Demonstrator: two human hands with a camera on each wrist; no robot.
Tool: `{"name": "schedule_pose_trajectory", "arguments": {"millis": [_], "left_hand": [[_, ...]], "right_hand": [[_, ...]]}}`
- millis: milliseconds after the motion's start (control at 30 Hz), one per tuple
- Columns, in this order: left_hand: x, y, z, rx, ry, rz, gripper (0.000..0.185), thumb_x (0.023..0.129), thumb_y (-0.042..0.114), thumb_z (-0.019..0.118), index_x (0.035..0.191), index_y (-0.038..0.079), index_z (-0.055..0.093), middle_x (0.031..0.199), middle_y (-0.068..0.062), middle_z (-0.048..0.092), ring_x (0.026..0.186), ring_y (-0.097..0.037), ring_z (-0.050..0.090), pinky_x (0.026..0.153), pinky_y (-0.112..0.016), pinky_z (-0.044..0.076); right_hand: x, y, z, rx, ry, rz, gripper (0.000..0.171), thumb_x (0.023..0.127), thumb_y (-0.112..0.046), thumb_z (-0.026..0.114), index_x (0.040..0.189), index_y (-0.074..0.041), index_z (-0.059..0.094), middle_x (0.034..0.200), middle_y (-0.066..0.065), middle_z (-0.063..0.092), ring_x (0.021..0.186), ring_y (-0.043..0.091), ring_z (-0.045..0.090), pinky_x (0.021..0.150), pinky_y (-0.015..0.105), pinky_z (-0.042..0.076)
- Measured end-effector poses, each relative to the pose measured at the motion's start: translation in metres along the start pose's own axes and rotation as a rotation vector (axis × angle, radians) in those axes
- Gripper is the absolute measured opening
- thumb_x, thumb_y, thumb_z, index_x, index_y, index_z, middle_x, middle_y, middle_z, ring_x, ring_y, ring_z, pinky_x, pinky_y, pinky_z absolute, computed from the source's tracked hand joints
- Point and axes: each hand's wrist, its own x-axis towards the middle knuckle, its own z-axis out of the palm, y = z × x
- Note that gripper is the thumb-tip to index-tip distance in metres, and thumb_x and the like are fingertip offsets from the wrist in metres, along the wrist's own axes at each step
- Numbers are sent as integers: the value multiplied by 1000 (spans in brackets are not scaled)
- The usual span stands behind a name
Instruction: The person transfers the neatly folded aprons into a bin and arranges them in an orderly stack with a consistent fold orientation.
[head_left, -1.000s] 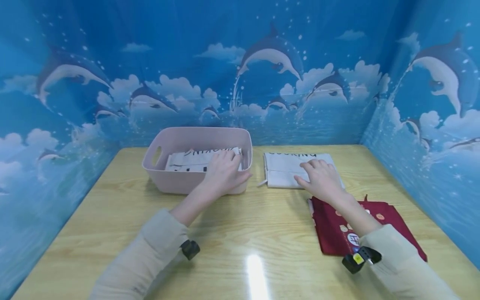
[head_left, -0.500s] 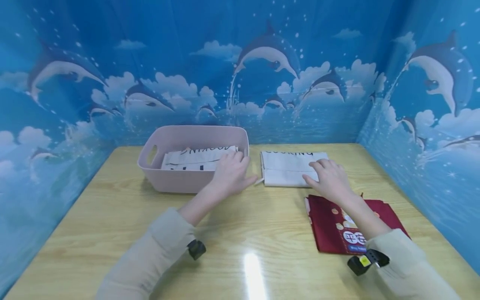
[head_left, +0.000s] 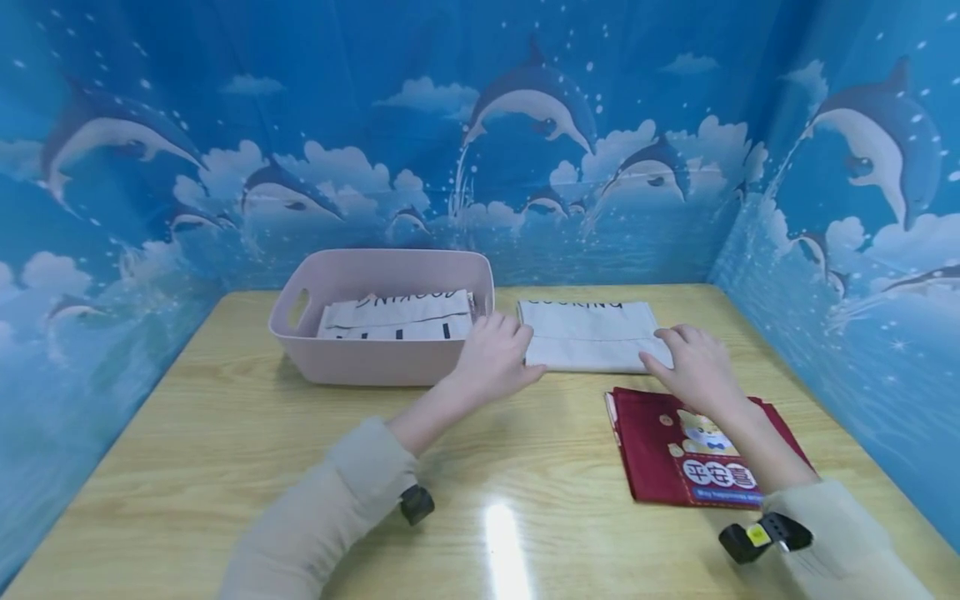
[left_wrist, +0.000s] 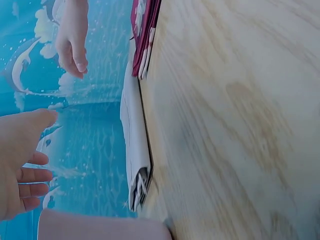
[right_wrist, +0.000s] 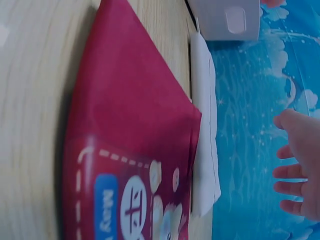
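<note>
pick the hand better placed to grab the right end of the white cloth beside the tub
Right hand, probably: it's by that end of the cloth; left hand is near the tub.

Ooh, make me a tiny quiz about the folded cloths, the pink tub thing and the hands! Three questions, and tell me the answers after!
1. Fill in: left of the folded white cloth, a pink ____ holds more folded cloth.
2. Which is nearest the person? A) folded white cloth B) folded red cloth C) dolphin backdrop
3. True or false: the left hand and right hand both hold nothing.

Key: 1. basket; 2. B; 3. true.
</note>
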Motion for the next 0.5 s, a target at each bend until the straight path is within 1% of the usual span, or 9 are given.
{"name": "schedule_pose_trajectory", "arguments": {"millis": [67,133,267,333,400,500], "left_hand": [[2,5,1,4,-2,16,49,81,55,61,97,9,63,87,-4,56,81,-19,49,68,-29,41],[5,10,1,4,-26,21,50,82,56,59,98,9,63,86,-3,55,80,-18,48,68,-28,41],[11,21,3,-12,-130,0,53,84,59,54,105,11,60,91,-1,53,82,-16,45,71,-27,39],[14,26,5,-35,-171,-13,53,84,59,53,107,12,59,93,-1,53,84,-15,44,73,-28,39],[17,30,6,-53,-191,-21,54,85,60,53,109,12,59,95,-1,53,86,-15,45,74,-28,39],[20,36,10,-79,-198,-17,54,85,59,54,110,12,59,96,-2,55,87,-16,47,74,-28,40]], "right_hand": [[-3,6,-1,1,-3,21,49,91,-33,56,119,8,54,115,31,51,107,48,44,85,63,35],[-7,11,-3,5,-4,41,50,92,-33,56,119,9,53,116,31,50,107,49,43,85,64,34],[-13,23,-4,10,34,60,49,91,-32,57,117,9,54,114,32,51,105,50,44,84,64,34],[-16,29,-4,-6,65,62,47,89,-32,59,115,8,55,111,31,53,102,49,46,80,63,36],[-19,33,-4,-12,86,67,46,89,-32,60,113,7,56,110,31,53,101,49,47,78,63,37],[-23,39,-4,-11,89,82,46,89,-33,59,114,6,56,111,31,52,102,50,46,76,64,36]]}}
